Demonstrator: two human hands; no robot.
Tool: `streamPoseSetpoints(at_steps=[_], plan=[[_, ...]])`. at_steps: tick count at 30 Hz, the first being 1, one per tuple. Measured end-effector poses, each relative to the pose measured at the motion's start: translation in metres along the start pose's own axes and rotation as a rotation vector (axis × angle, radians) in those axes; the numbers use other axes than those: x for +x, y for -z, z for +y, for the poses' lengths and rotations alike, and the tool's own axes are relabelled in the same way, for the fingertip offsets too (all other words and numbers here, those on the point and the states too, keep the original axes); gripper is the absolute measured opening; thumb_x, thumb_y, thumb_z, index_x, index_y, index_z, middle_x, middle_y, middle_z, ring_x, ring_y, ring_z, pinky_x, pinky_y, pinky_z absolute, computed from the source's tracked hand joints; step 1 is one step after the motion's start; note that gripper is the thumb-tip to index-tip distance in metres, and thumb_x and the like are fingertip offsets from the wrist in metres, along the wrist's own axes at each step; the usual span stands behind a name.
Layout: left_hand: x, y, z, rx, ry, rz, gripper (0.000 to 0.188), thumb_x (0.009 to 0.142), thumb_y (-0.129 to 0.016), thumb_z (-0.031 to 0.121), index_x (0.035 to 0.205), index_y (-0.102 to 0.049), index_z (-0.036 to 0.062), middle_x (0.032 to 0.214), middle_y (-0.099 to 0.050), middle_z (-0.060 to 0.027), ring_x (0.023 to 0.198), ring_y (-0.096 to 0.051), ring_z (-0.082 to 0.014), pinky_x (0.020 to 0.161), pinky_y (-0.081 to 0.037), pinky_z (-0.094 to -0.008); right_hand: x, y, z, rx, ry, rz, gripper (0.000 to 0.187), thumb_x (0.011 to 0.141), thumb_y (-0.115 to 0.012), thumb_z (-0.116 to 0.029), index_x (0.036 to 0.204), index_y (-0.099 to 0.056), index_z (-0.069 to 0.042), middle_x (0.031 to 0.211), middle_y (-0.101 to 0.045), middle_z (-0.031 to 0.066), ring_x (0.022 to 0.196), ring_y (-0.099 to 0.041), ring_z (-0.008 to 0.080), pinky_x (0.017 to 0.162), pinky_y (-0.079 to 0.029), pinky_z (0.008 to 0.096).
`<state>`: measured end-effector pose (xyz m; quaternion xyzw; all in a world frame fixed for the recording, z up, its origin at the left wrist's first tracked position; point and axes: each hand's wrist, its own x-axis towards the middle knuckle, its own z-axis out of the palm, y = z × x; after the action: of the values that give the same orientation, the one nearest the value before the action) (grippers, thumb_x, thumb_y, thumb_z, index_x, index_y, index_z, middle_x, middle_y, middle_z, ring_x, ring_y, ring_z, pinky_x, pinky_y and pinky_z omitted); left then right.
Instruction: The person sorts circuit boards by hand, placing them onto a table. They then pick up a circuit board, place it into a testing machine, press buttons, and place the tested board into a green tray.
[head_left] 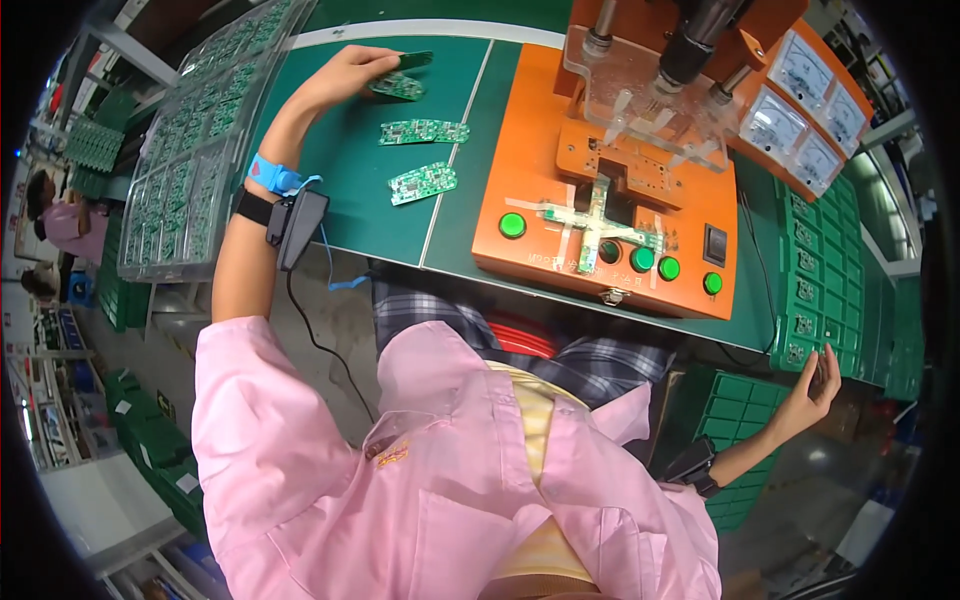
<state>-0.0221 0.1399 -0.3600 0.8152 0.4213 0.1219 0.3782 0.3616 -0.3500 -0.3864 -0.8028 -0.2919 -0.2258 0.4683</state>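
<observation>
At the far side of the green table, my left hand (355,72) pinches a dark green circuit board (416,60). Just under its fingertips lies another circuit board (398,87). Two more boards rest nearer to me: an upper board (424,132) and a lower board (422,184). My right hand (815,395) is out at the right with its fingers apart and nothing visible in them. Its fingertips are by the near end of a green compartment tray (850,350), which has small boards along its left column.
An orange test fixture (510,180) with green buttons, a clear pressing plate (640,100) and analogue meters (805,75) stands on the table (330,170). Clear trays of boards (190,150) are at the left. A cord (325,350) hangs from my left wrist strap.
</observation>
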Motion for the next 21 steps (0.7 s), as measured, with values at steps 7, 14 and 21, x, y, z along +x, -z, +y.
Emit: streamPoseSetpoints(at_steps=[7,14,21], plan=[[0.006,0.013,-0.032,0.015,-0.159,0.211,0.032,0.088,-0.051,0.024,0.111,-0.057,0.0023,0.096,-0.062,-0.0041,0.086,-0.055,-0.0110,0.075,-0.043,-0.0247,0.001,-0.017,-0.033,-0.023,0.121,-0.008,0.022,0.082,-0.059,-0.005,0.104,-0.060,-0.002,0.106,-0.055,0.0080,0.094,-0.054,0.0164,0.083,-0.044,0.0287],[-0.076,-0.065,0.097,-0.093,-0.700,0.147,0.023,0.077,-0.063,0.008,0.099,-0.063,0.0002,0.094,-0.065,-0.0088,0.096,-0.057,-0.0177,0.085,-0.043,-0.0287,-0.011,-0.030,-0.061,0.176,0.117,-0.004,0.020,0.078,-0.061,0.000,0.098,-0.062,-0.003,0.104,-0.056,0.0083,0.097,-0.053,0.0174,0.084,-0.042,0.0289],[-0.072,-0.113,0.142,-0.067,-0.687,0.121,0.020,0.073,-0.066,0.006,0.093,-0.066,0.0036,0.091,-0.065,-0.0094,0.091,-0.057,-0.0209,0.080,-0.045,-0.0295,-0.022,-0.040,-0.088,0.160,0.139,-0.089,0.022,0.073,-0.064,0.001,0.095,-0.063,-0.003,0.100,-0.057,0.0078,0.098,-0.052,0.0191,0.086,-0.039,0.0293]])
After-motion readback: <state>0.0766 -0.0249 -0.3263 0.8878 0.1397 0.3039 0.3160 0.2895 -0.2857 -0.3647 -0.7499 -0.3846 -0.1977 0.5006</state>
